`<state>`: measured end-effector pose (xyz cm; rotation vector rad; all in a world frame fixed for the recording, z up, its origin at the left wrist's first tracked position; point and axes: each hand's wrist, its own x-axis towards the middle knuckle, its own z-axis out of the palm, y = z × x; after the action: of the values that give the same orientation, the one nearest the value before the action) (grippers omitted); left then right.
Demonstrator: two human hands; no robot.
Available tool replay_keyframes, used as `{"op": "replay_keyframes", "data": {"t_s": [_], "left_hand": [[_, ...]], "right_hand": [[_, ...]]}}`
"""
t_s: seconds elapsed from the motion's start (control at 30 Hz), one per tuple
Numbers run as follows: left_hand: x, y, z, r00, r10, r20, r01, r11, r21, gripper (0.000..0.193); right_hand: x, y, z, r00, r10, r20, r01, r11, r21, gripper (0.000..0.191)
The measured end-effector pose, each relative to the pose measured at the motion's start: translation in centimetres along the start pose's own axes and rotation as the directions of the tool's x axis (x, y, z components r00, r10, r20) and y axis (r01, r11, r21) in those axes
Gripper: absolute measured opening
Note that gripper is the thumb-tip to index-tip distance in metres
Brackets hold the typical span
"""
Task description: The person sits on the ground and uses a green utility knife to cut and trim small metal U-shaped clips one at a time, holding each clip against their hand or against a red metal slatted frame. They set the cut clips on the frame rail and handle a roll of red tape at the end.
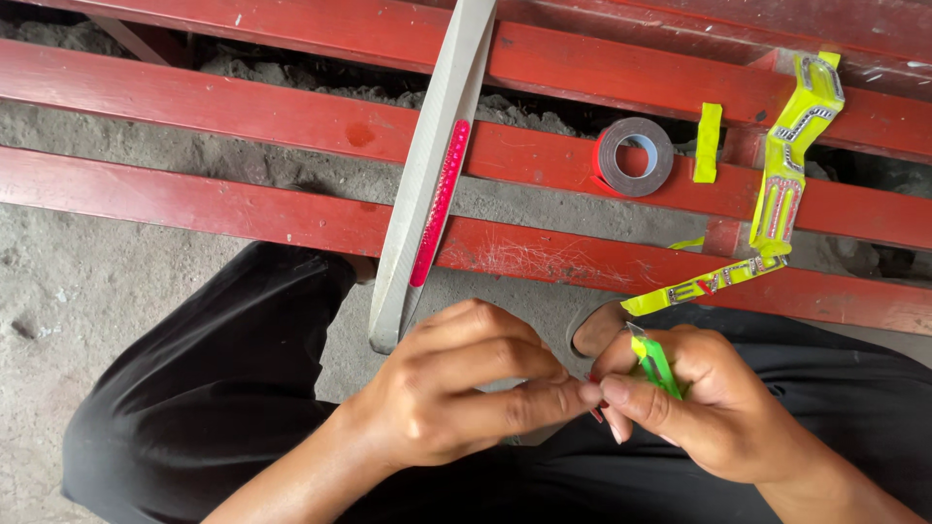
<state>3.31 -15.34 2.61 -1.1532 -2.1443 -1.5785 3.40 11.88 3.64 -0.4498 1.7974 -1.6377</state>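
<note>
My left hand [466, 383] and my right hand [704, 403] meet fingertip to fingertip over my lap, pinching something small between them; only a sliver of red shows under the fingers. A green utility knife [656, 364] with a short blade sticks up out of my right fist. My legs in black trousers [204, 408] lie below both hands.
Red metal bars [243, 209] cross the view above the hands. A long grey trim strip with a red reflector [432, 184] leans across them. A roll of double-sided tape [636, 155], a yellow tape scrap [709, 143] and a yellow-backed strip of chrome letters [777, 209] lie on the bars. Sandy ground [58, 291] lies left.
</note>
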Motion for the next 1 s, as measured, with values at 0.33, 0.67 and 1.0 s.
{"op": "replay_keyframes", "data": {"t_s": [0.33, 0.67, 1.0], "left_hand": [[0.4, -0.7, 1.9, 0.852, -0.521, 0.062, 0.520, 0.854, 0.023, 0.025], [0.4, -0.2, 2.8, 0.839, -0.534, 0.108, 0.517, 0.718, -0.465, 0.025], [-1.0, 0.3, 3.8, 0.654, -0.744, 0.140, 0.635, 0.439, -0.636, 0.010]], "right_hand": [[-0.9, -0.3, 0.3, 0.945, -0.123, -0.303, -0.009, 0.917, -0.400, 0.011], [-0.3, -0.6, 1.2, 0.909, -0.204, -0.364, -0.028, 0.840, -0.542, 0.006], [-1.0, 0.6, 1.0, 0.953, 0.029, -0.302, -0.116, 0.955, -0.273, 0.021]]}}
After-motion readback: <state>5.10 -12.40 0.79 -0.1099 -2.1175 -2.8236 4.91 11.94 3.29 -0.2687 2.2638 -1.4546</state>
